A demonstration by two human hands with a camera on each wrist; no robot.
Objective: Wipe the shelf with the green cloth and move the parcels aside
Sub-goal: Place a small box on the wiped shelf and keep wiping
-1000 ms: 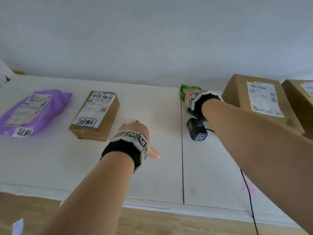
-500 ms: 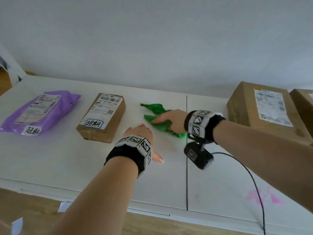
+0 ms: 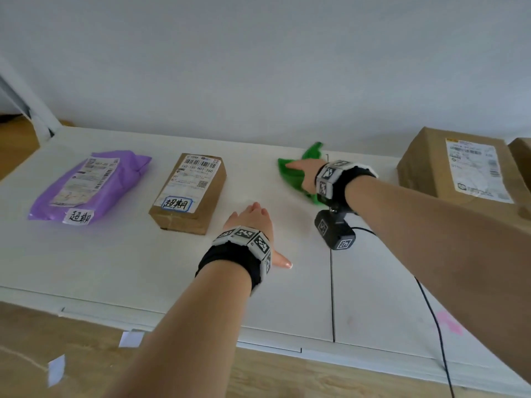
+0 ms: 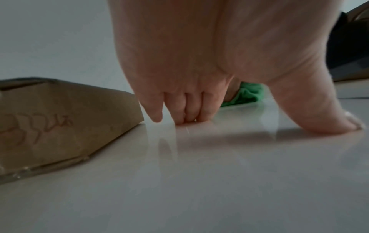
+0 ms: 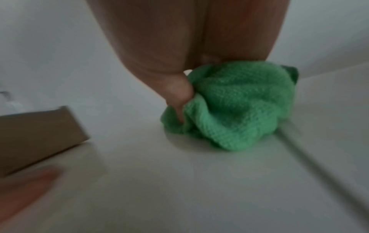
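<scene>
green cloth (image 3: 291,178) at the back of the shelf (image 3: 115,268), right hand (image 3: 307,175) pressing it, fingers stretched flat, left hand (image 3: 251,218) open, palm down on shelf, brown parcel (image 3: 188,193) and purple parcel (image 3: 89,185) both hand-labelled 超期

Parcels lining the shelf (image 3: 115,268), hands between
A soft mailer (image 3: 86,185) is lying leftmost, a small carton (image 3: 188,193) beside it; the left hand (image 3: 253,222) is resting right of that carton, the right hand (image 3: 306,173) on the cloth (image 3: 293,173) behind, a large carton (image 3: 459,173) standing to the right.
</scene>
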